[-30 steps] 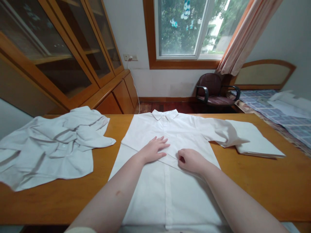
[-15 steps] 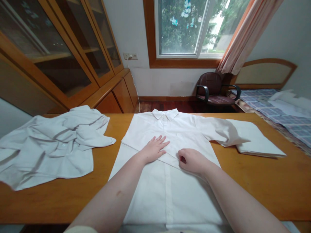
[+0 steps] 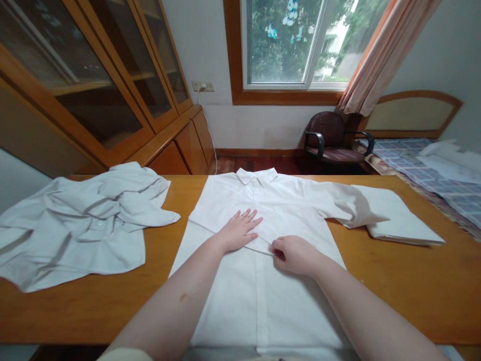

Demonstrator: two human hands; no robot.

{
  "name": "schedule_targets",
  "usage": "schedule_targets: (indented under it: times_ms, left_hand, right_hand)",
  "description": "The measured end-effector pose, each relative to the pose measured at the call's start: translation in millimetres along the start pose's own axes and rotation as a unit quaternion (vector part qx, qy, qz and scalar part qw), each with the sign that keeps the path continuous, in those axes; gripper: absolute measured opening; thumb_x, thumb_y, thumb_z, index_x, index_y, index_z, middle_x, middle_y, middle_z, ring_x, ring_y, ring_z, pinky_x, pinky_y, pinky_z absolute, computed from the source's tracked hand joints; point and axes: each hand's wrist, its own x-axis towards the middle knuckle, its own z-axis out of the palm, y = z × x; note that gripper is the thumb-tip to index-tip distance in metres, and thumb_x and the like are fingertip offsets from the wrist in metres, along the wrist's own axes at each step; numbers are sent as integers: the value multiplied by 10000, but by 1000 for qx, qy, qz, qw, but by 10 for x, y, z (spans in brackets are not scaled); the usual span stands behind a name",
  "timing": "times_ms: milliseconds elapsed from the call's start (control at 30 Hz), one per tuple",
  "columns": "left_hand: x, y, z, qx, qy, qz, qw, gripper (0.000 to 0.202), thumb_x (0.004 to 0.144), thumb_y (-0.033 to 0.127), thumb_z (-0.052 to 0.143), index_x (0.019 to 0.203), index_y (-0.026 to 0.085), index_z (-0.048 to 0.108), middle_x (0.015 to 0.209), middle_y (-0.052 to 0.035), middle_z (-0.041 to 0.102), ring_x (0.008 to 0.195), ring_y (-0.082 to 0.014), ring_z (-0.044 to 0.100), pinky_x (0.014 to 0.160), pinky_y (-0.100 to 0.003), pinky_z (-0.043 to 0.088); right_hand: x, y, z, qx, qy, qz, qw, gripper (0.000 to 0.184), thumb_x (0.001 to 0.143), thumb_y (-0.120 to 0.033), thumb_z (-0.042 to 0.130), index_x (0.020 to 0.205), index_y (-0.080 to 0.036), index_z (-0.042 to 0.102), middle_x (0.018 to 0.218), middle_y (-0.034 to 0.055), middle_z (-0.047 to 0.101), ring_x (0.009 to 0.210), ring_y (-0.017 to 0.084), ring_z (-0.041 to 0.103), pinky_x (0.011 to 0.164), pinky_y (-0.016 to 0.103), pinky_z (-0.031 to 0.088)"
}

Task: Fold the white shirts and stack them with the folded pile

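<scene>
A white button-up shirt (image 3: 233, 301) lies front side up on the wooden table, its collar at the far edge. One sleeve is laid across the chest from the left; the other stretches out to the right. My left hand (image 3: 241, 231) rests flat on the crossed sleeve with its fingers spread. Just to the right, my right hand (image 3: 295, 254) is closed, thumb and fingers pinching the end of that sleeve. The hand itself partly hides the cuff.
A crumpled white shirt (image 3: 93, 220) lies on the left of the table (image 3: 409, 291). Under the outstretched sleeve's end at right sits a folded white cloth (image 3: 402, 215). Beyond the table stand a glass-fronted cabinet (image 3: 150, 133), an armchair (image 3: 328, 135) and a bed (image 3: 421, 155).
My right hand has moved slightly left and toward me along the sleeve's end, and less of the sleeve shows past it. My left hand stays in place.
</scene>
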Motion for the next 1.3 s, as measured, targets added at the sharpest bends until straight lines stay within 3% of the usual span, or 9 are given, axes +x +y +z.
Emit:
schedule_targets:
  times_ms: [200, 333, 700, 800, 867, 933, 1033, 1167, 1300]
  left_hand:
    - [2, 32, -19, -28, 17, -26, 999, 474, 959, 396, 171, 1417, 346, 279, 1526, 20, 167, 1402, -168, 94, 1120, -427, 92]
    - [14, 12, 17, -22, 25, -23, 999, 469, 956, 370, 204, 1420, 343, 269, 1526, 21, 169, 1402, -169, 97, 1119, -426, 96]
    - [0, 20, -16, 10, -13, -6, 1000, 699, 849, 592, 397, 1450, 304, 188, 1535, -37, 86, 1407, -221, 38, 1117, -445, 53]
    - [-4, 27, 0, 11, -5, -6, 1000, 667, 856, 601, 371, 1442, 331, 206, 1536, -27, 90, 1407, -222, 43, 1116, -447, 55]
    - [-6, 28, 13, 13, 2, -3, 1000, 655, 862, 602, 355, 1441, 337, 206, 1536, -25, 94, 1406, -223, 48, 1115, -451, 56]
    - [-8, 31, 17, 17, 5, -2, 1000, 654, 863, 598, 355, 1442, 336, 202, 1537, -26, 98, 1406, -226, 52, 1115, -455, 56]
    - [-14, 41, 6, 17, 1, -5, 1000, 647, 869, 586, 355, 1444, 334, 197, 1538, -23, 93, 1406, -225, 49, 1116, -453, 56]
    - [-15, 44, -4, 15, 0, -8, 1000, 646, 869, 580, 362, 1443, 329, 205, 1538, -24, 81, 1406, -227, 42, 1117, -453, 54]
    - [-9, 28, 3, 10, -3, -4, 1000, 649, 866, 591, 357, 1442, 331, 208, 1536, -31, 84, 1406, -229, 46, 1115, -457, 59]
  right_hand:
    - [2, -4, 14, -6, -14, -16, 1000, 134, 715, -173, 481, 719, -190, 613, 659, 20, 614, 565, 124, 476, 533, 235, 263]
    - [4, 9, 37, 7, -26, -4, 1000, 138, 695, -169, 483, 706, -193, 619, 626, 14, 605, 539, 122, 458, 520, 232, 263]
    - [-6, 12, -34, 104, -14, 23, 994, 171, 800, -238, 481, 700, -186, 609, 624, -7, 585, 558, 110, 447, 548, 232, 311]
    - [14, 7, -43, 117, 77, 38, 989, 193, 844, -281, 478, 936, -186, 619, 871, 48, 650, 779, 153, 555, 702, 258, 399]
    - [30, 29, -24, 120, 109, 30, 986, 371, 848, -336, 507, 1184, -183, 536, 1177, 108, 588, 1066, 201, 520, 899, 326, 383]
    - [46, 65, 10, 116, 83, 4, 990, 572, 843, -408, 525, 1357, -191, 397, 1410, 129, 401, 1287, 240, 352, 1041, 408, 273]
    - [61, 109, 48, 111, 2, -37, 993, 641, 854, -478, 495, 1418, -225, 324, 1489, 103, 273, 1375, 261, 199, 1098, 494, 133]
    - [58, 133, 24, 135, -14, -51, 989, 454, 892, -425, 453, 1308, -248, 497, 1391, 82, 450, 1315, 233, 343, 1092, 484, 156]
    - [65, 276, -18, 107, 76, -14, 991, 291, 902, -331, 430, 994, -218, 681, 1065, 69, 676, 1041, 195, 572, 1051, 410, 260]
